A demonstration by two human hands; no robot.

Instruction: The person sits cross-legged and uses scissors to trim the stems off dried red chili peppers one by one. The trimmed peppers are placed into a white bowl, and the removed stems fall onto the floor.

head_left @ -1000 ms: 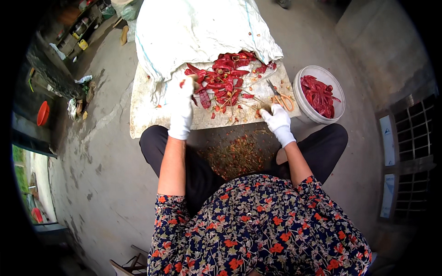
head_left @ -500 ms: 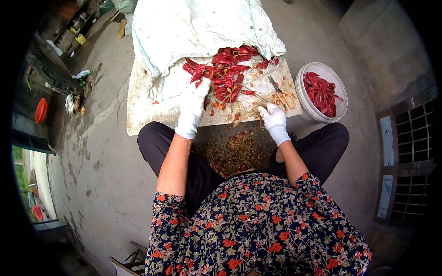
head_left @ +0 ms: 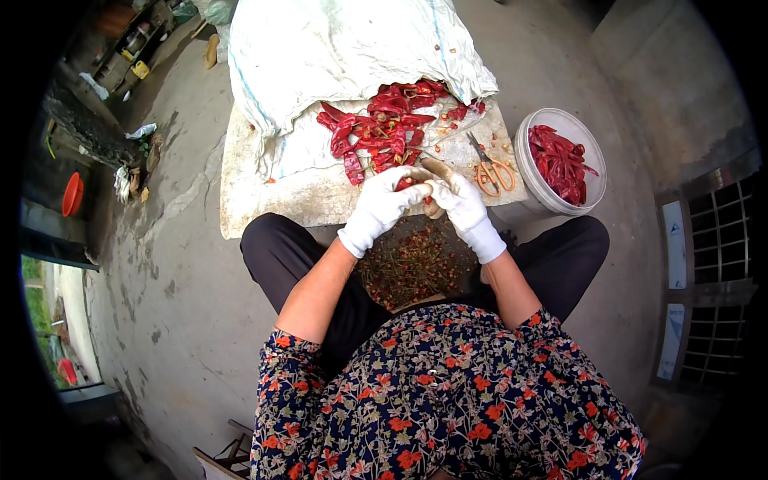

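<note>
My gloved left hand point(head_left: 384, 200) and gloved right hand point(head_left: 458, 203) meet over the board's near edge, both with fingers closed round a red chilli point(head_left: 406, 183), partly hidden by the fingers. Just beyond them lies a pile of red chillies point(head_left: 388, 126), spilling from a white woven sack point(head_left: 344, 52) onto the stained board point(head_left: 256, 204). Orange-handled scissors point(head_left: 492, 169) lie open to the right of my hands. Stems and small red bits are scattered on the board.
A white bucket point(head_left: 593, 193) of red chillies stands at the board's right. Stem waste point(head_left: 412, 264) lies below, between my knees. A red basin point(head_left: 70, 194) and cluttered shelves point(head_left: 128, 56) are at left, a metal grille point(head_left: 712, 240) at right.
My left hand has moved right and down from the pile's left side, and my right hand slightly left and up, so they now meet around the chilli.
</note>
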